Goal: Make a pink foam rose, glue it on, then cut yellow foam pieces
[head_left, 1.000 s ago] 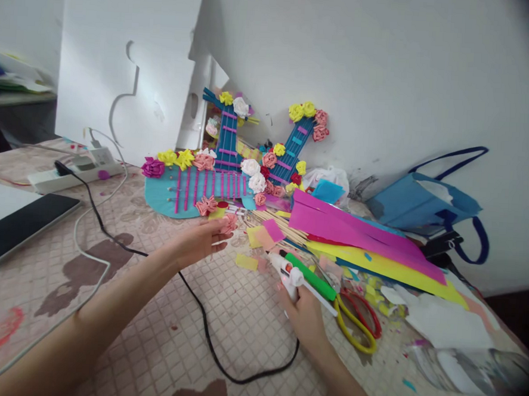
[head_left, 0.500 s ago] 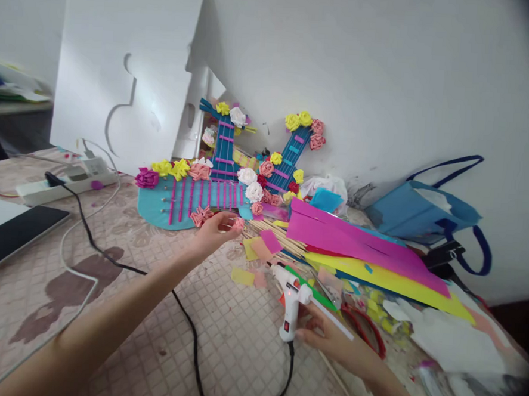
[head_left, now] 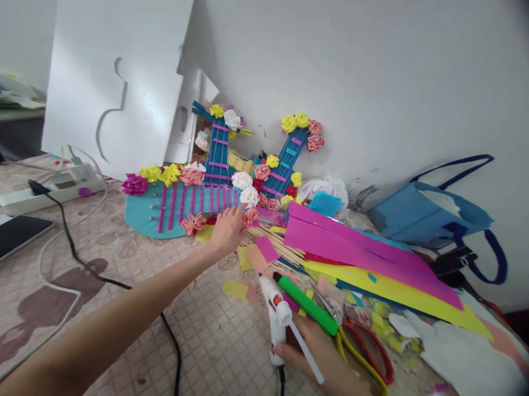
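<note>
My left hand [head_left: 227,230] reaches to the right end of a flat blue paper guitar [head_left: 140,214], its fingers closed on a pink paper rose [head_left: 249,218] at the guitar's edge, below the white roses. The fingertips are partly hidden. Pink paper strips and thin strings cross the guitar, and yellow, magenta, white and pink roses line its rim. At lower right, my right hand [head_left: 302,347] has its fingers around the handle of a white hot glue gun [head_left: 275,327]. A glue stick [head_left: 304,350] sticks out of its back.
A green marker [head_left: 307,305], scissors [head_left: 371,360] and wooden sticks [head_left: 283,247] lie by the glue gun. Coloured paper sheets [head_left: 355,245] spread to the right, before a blue bag [head_left: 429,217]. At left are a power strip [head_left: 54,188] and a black cable [head_left: 94,271].
My left hand has brought the pink rose against the guitar's edge. The glue gun has tilted and shifted slightly left and down with my right hand. The view has shifted a little.
</note>
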Motion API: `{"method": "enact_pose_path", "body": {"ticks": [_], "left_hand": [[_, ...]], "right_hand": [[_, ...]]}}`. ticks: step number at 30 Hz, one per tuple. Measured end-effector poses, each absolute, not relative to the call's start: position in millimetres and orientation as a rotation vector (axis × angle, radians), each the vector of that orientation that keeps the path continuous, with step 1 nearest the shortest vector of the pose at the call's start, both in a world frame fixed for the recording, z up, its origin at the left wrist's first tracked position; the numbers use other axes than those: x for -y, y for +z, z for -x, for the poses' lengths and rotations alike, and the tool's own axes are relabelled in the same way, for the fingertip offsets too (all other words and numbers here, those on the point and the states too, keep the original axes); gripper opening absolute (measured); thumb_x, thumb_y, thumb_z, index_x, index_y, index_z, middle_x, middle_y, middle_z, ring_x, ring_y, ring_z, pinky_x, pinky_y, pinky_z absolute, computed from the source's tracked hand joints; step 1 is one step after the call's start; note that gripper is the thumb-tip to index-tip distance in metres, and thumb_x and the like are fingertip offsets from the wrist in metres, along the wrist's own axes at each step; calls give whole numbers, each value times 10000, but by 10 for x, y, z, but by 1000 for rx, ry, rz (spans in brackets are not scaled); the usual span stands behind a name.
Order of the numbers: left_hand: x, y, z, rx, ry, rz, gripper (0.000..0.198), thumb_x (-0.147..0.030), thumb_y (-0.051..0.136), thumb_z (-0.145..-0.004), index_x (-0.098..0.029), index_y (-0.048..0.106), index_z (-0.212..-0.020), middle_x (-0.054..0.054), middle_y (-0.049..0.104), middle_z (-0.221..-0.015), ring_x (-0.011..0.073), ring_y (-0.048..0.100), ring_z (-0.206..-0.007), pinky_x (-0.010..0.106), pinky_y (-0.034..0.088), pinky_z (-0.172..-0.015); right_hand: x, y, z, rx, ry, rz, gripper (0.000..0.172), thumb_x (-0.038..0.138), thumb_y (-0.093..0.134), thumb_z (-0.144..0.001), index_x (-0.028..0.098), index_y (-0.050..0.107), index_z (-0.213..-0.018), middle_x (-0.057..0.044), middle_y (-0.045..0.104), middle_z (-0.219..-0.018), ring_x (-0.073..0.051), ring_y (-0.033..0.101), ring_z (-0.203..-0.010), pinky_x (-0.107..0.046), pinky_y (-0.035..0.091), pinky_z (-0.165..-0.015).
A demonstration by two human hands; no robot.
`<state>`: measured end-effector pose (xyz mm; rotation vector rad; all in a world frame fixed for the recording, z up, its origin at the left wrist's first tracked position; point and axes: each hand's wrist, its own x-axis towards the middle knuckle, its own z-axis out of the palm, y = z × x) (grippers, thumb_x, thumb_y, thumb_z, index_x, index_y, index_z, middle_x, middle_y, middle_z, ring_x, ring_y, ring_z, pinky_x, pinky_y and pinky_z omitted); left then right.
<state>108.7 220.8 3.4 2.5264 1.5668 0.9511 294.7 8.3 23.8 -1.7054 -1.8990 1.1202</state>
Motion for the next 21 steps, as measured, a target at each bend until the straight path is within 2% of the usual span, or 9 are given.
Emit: {"method": "enact_pose_path", "body": {"ticks": [8,15,21], "left_hand": [[-2260,-84,-1072,-1579,883,-2577,585,-150,528,-781,-152,330,-1332,116,575,-1132,278,496,-1036,395,388,-827],[-2303,-136,-1052,-1480,899,-2688,549,-152,509,-799,-144,349,-1324,121,559,-1150,272,467,-1054,381,377,-845],[-2358,-152,-1011,-1370,858,-2814,537,-65,427,-799,-164,351,-1322,114,537,-1176,254,465,-1068,372,360,-851]], "right_hand": [[-94,219,-2915,1850,1145,1724,117,235,565,-730,171,566,-827,-23,588,-758,-162,512,-682,-268,390,-628],[-99,157,-2938,1843,1161,1710,98,214,578,-722,171,556,-807,-12,584,-761,-155,512,-692,-259,389,-641],[-87,140,-2949,1839,1165,1688,81,220,583,-727,175,539,-778,-8,583,-766,-149,511,-694,-253,396,-641]]}}
